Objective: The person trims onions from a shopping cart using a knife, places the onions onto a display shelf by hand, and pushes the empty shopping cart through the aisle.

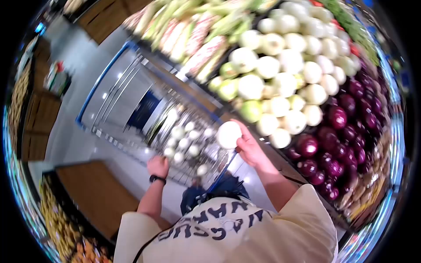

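Note:
My right hand [251, 147] grips a large white onion [229, 135] above the near right part of a shopping cart [115, 98]. At the cart's left side, my left hand [158, 167] is closed in a fist over the rim; its fingers are partly hidden. Inside the wire basket lie several white onions [193, 150], looking loose or in clear bags, which I cannot make out. Beside my right hand, a heap of white onions [280, 72] fills a display bin.
Red onions [337, 140] are piled right of the white ones. Husked corn ears [199, 39] lie beyond them. A wooden display stand [94, 188] stands at left, with potato-like produce [59, 219] near it. Another wooden stand [103, 19] is at the top left.

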Demonstrator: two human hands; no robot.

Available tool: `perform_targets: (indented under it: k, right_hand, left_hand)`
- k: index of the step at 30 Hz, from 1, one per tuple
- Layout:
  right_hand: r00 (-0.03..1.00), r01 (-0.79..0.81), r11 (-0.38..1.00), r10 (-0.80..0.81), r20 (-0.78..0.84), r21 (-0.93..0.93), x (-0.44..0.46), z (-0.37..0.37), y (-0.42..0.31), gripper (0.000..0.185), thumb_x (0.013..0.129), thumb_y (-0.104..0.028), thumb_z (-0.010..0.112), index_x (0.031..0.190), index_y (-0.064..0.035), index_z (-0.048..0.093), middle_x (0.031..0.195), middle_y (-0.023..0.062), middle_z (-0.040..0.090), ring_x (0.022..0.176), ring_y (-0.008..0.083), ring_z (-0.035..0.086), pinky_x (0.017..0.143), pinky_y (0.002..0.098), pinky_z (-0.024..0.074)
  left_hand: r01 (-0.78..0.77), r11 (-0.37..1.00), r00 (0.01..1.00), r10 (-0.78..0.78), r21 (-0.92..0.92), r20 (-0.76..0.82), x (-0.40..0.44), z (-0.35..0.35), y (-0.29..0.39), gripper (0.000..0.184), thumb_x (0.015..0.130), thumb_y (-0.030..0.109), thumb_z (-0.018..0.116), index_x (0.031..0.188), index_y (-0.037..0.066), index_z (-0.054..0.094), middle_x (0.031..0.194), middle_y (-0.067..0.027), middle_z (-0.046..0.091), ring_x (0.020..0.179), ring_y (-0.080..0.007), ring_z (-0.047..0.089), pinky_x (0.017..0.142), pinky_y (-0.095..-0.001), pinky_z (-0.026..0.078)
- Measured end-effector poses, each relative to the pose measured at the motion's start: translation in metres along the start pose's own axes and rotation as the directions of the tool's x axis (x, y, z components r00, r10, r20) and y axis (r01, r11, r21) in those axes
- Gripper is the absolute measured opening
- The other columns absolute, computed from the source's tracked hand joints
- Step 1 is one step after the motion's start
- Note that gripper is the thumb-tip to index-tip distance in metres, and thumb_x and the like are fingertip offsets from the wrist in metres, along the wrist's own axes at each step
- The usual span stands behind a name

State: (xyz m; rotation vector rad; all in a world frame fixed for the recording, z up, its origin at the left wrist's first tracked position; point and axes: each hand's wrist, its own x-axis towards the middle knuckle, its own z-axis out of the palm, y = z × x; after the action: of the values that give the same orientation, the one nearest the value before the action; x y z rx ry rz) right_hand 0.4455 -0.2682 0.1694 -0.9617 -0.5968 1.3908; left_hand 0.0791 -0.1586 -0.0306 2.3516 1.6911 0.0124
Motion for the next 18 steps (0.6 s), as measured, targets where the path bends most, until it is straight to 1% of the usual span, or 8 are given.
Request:
perform_targets:
  k: [1, 5, 7, 9, 13, 15, 17, 18]
  right_hand:
    - [0.997, 0.045, 0.998, -0.047, -0.057, -0.038, -0.008, -0.004, -0.024, 0.088, 0.089, -0.045, 0.074, 0.157, -0.0155, 0.026, 0.146, 0.0038, 0.046, 0.138, 0.0210, 0.042, 0.112, 0.0390, 0.0377]
    - [0.963, 0.253, 0.933, -0.218, -0.158, 0.254, -0.033, -0.032, -0.153, 0.083, 0.094, -0.038, 0.068, 0.159, -0.0198, 0.020, 0.151, 0.0038, 0.036, 0.133, 0.0235, 0.044, 0.108, 0.0434, 0.0411]
    - [0.878, 0.422, 0.900, -0.436, -0.195, -0.113, -0.044, -0.055, -0.210, 0.080, 0.093, -0.033, 0.070, 0.157, -0.0188, 0.024, 0.146, 0.0082, 0.040, 0.129, 0.0233, 0.047, 0.106, 0.0443, 0.0433]
    - [0.748, 0.418, 0.673, -0.636, -0.189, -0.610, -0.050, -0.082, -0.277, 0.076, 0.090, -0.025, 0.073, 0.153, -0.0152, 0.031, 0.140, 0.0113, 0.046, 0.125, 0.0220, 0.051, 0.103, 0.0407, 0.0462]
    - [0.460, 0.473, 0.428, -0.865, -0.198, -0.770, -0.038, -0.152, -0.386, 0.069, 0.084, -0.017, 0.079, 0.143, -0.0072, 0.044, 0.131, 0.0105, 0.054, 0.117, 0.0195, 0.057, 0.099, 0.0333, 0.0496]
    - [0.417, 0.432, 0.363, -0.892, -0.174, -0.825, -0.021, -0.190, -0.437, 0.068, 0.083, -0.013, 0.079, 0.142, -0.0074, 0.045, 0.128, 0.0087, 0.057, 0.118, 0.0190, 0.056, 0.101, 0.0335, 0.0470]
    - [0.365, 0.287, 0.219, -0.925, -0.105, -0.932, 0.007, -0.225, -0.481, 0.067, 0.081, -0.014, 0.081, 0.139, -0.0071, 0.049, 0.125, 0.0092, 0.059, 0.115, 0.0191, 0.058, 0.098, 0.0335, 0.0488]
    - [0.358, 0.315, 0.280, -0.920, -0.160, -0.907, 0.024, -0.234, -0.495, 0.065, 0.078, -0.014, 0.083, 0.136, -0.0062, 0.052, 0.123, 0.0106, 0.060, 0.114, 0.0196, 0.059, 0.096, 0.0336, 0.0501]
  left_hand:
    - [0.018, 1.000, 0.999, -0.019, 0.009, 0.026, -0.001, 0.000, 0.002, 0.030, 0.083, 0.037, 0.066, 0.090, 0.008, 0.072, 0.090, -0.0147, 0.071, 0.092, -0.0351, 0.065, 0.086, -0.0490, 0.047]
    - [0.076, 0.997, 0.997, -0.077, 0.033, 0.030, 0.000, -0.001, 0.009, 0.031, 0.086, 0.036, 0.065, 0.085, 0.005, 0.069, 0.087, -0.0169, 0.068, 0.091, -0.0385, 0.063, 0.087, -0.0504, 0.046]
    - [0.077, 0.996, 0.995, -0.080, -0.043, -0.066, -0.003, 0.013, 0.010, 0.030, 0.086, 0.035, 0.067, 0.083, 0.004, 0.067, 0.086, -0.0181, 0.068, 0.090, -0.0400, 0.063, 0.086, -0.0513, 0.045]
    - [0.170, 0.980, 0.984, -0.173, -0.102, -0.027, -0.008, 0.016, 0.026, 0.031, 0.086, 0.034, 0.068, 0.082, 0.003, 0.066, 0.086, -0.0187, 0.067, 0.089, -0.0405, 0.062, 0.084, -0.0522, 0.044]
    - [0.261, 0.946, 0.964, -0.265, -0.191, 0.006, -0.038, -0.003, 0.084, 0.029, 0.086, 0.030, 0.070, 0.082, 0.002, 0.064, 0.085, -0.0187, 0.066, 0.088, -0.0403, 0.061, 0.083, -0.0514, 0.045]
    - [0.157, 0.968, 0.966, -0.191, -0.196, -0.172, -0.057, 0.025, 0.082, 0.031, 0.086, 0.031, 0.070, 0.082, 0.000, 0.063, 0.082, -0.0211, 0.066, 0.084, -0.0427, 0.063, 0.076, -0.0542, 0.046]
    - [0.213, 0.959, 0.962, -0.239, -0.189, -0.133, -0.071, 0.022, 0.095, 0.028, 0.082, 0.027, 0.073, 0.086, 0.002, 0.062, 0.087, -0.0194, 0.064, 0.090, -0.0402, 0.060, 0.081, -0.0518, 0.045]
    - [0.217, 0.954, 0.964, -0.243, -0.209, -0.106, -0.076, 0.027, 0.095, 0.028, 0.082, 0.027, 0.073, 0.087, 0.002, 0.062, 0.087, -0.0199, 0.064, 0.089, -0.0407, 0.060, 0.079, -0.0522, 0.045]
